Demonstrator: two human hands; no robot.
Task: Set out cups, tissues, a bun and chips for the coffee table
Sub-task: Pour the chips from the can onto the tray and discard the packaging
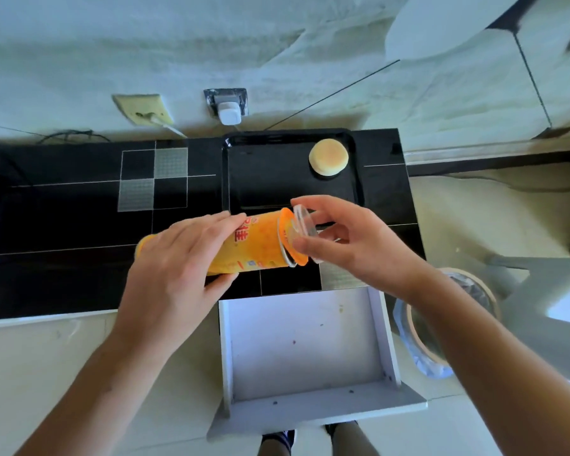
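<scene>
A glossy black table (63, 225) with checkered squares stood against a pale wall (178, 44) bearing two sockets (144, 108). A white open drawer (306, 347) projected near; pale floor (30, 373) below.

Glossy black tabletop (79, 232) with thin white lines and grey checkered squares. White open drawer (303, 350), pulled out below the table's near edge, its floor marked with small stains. Round bin with clear plastic liner (418, 343), just right of the drawer. Cream wall socket plate (144, 108) with white cable. Metal-framed socket holding a white plug adapter (228, 113). Pale floor tiles (474, 199).
</scene>
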